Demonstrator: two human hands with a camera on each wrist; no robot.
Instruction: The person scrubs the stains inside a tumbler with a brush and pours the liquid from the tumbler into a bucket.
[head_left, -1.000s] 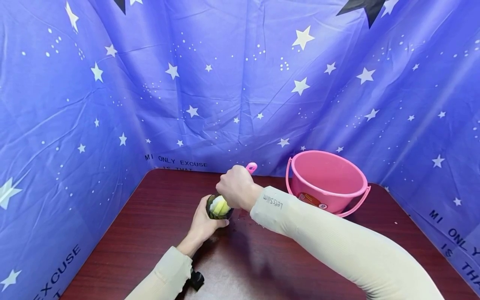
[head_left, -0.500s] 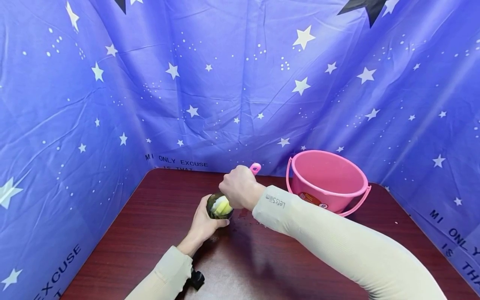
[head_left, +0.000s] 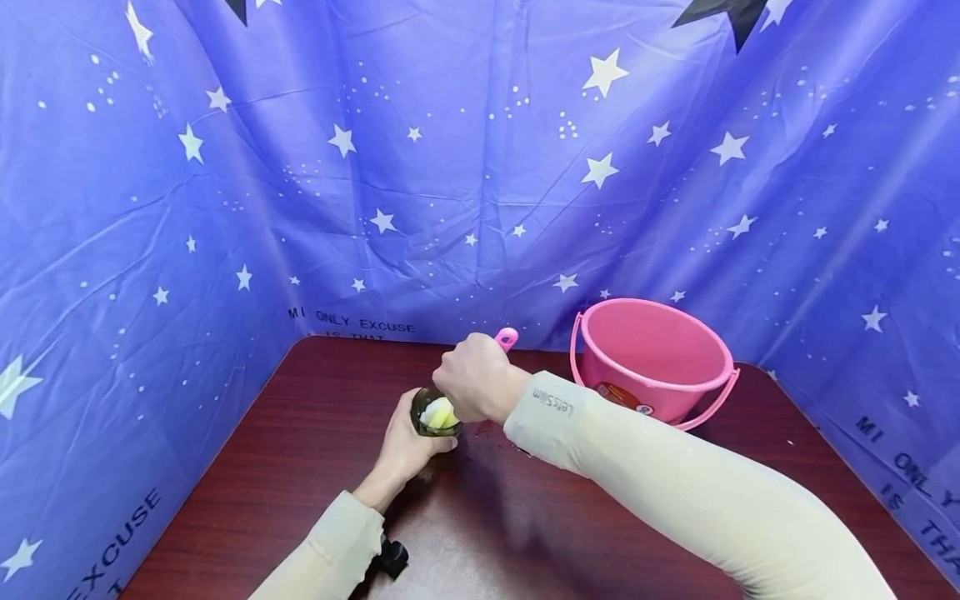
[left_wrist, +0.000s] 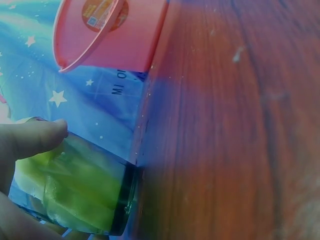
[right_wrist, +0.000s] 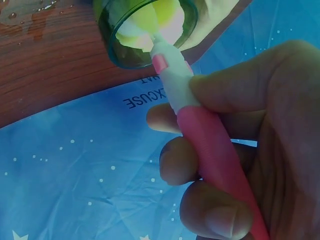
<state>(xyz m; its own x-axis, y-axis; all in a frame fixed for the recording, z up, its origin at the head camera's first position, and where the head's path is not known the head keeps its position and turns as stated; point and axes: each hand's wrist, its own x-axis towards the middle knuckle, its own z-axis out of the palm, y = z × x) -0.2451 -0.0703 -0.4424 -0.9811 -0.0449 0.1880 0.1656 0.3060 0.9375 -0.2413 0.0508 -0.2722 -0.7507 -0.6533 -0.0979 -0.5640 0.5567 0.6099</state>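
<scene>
In the head view my left hand [head_left: 405, 446] is wrapped around a dark green drinking glass [left_wrist: 112, 187], low over the table. The glass leans, its mouth toward my right hand. Inside sits the yellow and white sponge head [head_left: 439, 414] of a cup brush [right_wrist: 212, 145]; through the glass wall it shows in the left wrist view. My right hand [head_left: 474, 379] grips the brush's pink and white handle, thumb pressed on the white part and fingers curled beneath. The handle's pink looped end sticks out above the fist.
A pink bucket [head_left: 660, 400] with its handle down stands at the back right of the dark red wooden table [head_left: 315, 417]. Water drops [right_wrist: 20, 17] lie near the glass. A blue star-patterned cloth [head_left: 465, 167] hangs around the table's back and sides.
My right hand has shifted slightly right, then back left, with the brush, and the sponge has turned and moved a little inside the glass. The left hand stays nearly where it was.
</scene>
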